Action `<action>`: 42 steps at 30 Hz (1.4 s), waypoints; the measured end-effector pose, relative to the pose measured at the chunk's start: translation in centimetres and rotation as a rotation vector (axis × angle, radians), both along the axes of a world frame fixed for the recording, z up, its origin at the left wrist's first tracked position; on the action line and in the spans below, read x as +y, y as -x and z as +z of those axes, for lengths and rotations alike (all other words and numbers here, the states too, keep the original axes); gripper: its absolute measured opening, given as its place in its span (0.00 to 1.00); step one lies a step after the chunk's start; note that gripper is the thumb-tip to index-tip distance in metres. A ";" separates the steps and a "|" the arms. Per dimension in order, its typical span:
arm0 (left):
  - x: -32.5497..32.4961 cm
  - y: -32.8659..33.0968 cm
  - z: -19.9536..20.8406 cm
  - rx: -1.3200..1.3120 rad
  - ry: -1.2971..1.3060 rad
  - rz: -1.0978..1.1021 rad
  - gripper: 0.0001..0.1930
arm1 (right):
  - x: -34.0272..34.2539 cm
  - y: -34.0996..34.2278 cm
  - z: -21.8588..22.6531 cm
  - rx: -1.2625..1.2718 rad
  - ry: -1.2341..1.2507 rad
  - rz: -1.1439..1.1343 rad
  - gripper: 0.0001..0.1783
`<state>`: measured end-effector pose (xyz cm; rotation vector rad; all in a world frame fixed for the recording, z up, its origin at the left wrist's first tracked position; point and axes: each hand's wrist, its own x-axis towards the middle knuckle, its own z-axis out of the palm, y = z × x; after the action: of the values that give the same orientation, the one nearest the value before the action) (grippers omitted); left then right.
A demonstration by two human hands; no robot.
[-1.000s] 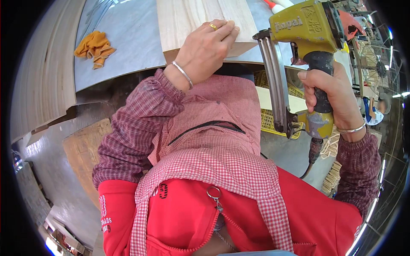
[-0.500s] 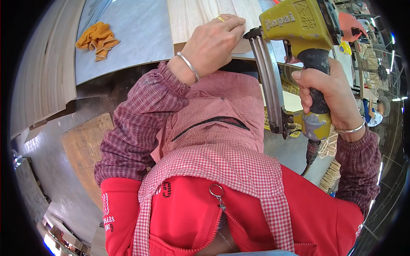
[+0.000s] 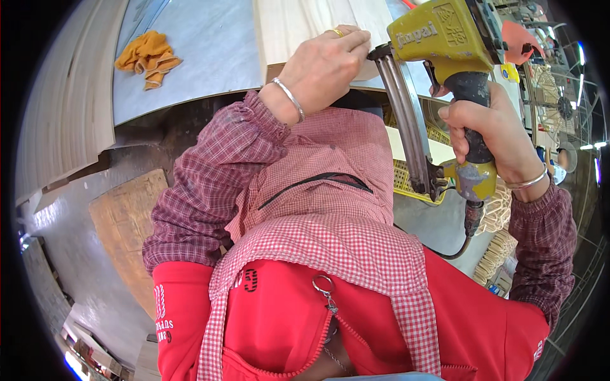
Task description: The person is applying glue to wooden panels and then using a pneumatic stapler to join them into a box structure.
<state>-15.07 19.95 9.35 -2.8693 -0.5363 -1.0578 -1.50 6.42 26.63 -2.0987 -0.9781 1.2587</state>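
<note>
Two hands in use. Versus 1.0 s ago: the pale wooden piece point(image 3: 293, 32) sits farther right of the orange cloth point(image 3: 149, 58) on the worktable point(image 3: 210, 51); the nail gun's nose, then visibly apart from the left hand point(image 3: 323, 71), now appears just beside its fingertips. Left hand: palm down over the wood's near end, fingers together, slightly bent, pointing right; underside hidden, grip cannot be told. Right hand point(image 3: 502, 130): fingers wrapped around the black handle of the nail gun point(image 3: 437, 32), thumb across.
</note>
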 end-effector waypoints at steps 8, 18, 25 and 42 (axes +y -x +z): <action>1.0 5.1 -0.4 -0.174 -0.033 0.066 0.12 | -0.6 -0.2 -0.1 0.017 -0.026 -0.044 0.09; 1.1 3.8 -1.2 -0.267 -0.057 0.067 0.13 | -0.5 0.2 0.1 0.062 -0.068 -0.069 0.09; 0.8 2.8 -0.6 -0.299 -0.059 0.072 0.13 | 0.3 0.9 0.8 0.100 -0.078 -0.002 0.09; 1.1 3.4 -1.4 -0.334 0.013 0.017 0.13 | 1.0 1.5 1.2 -0.034 0.005 0.112 0.08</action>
<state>-18.48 21.09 7.90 -2.7036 -0.5816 -1.5479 -2.98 7.41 27.85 -2.1010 -1.1227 1.2836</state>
